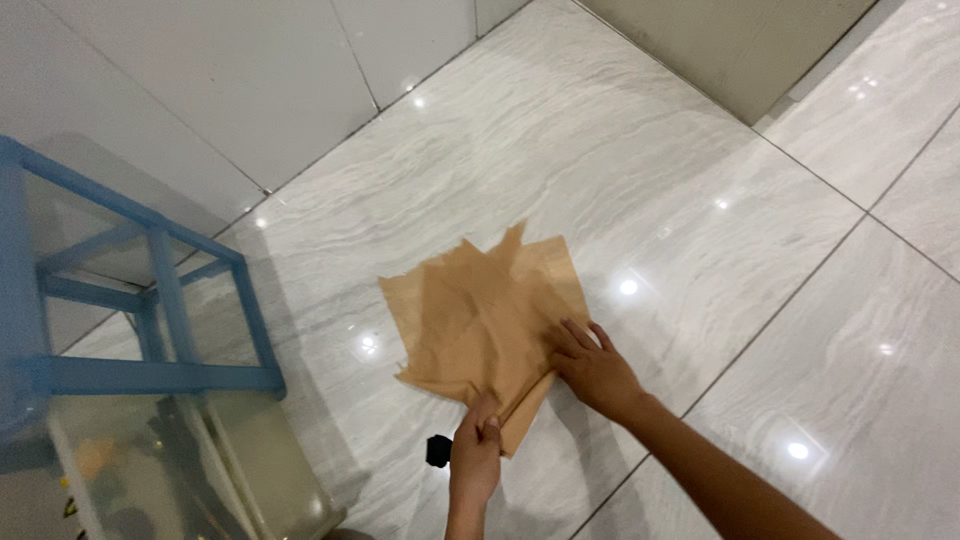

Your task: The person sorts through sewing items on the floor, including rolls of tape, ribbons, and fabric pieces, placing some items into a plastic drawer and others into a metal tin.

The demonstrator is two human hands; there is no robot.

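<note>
The brown paper [480, 320] is pinched at its near edge by the left hand [476, 455] and pressed flat to the floor [700, 250] by the spread right hand [592, 368], so it stays in place.

Two bare forearms in view, entering from the bottom edge, roughly 6 o'clock and 5 o'clock. No sleeves, cuffs, gloves, watch, bracelets or rings visible on either. Left hand [476, 452] narrow as seen, knuckles and thumb uppermost, forearm cut off by the frame just below the wrist. Right hand [593, 367] broader in view, back of it showing, four fingers spread toward 11 o'clock; long forearm trailing away toward 5 o'clock, uncovered all the way to the frame edge. Nails short, unpainted as far as discernible.
</note>
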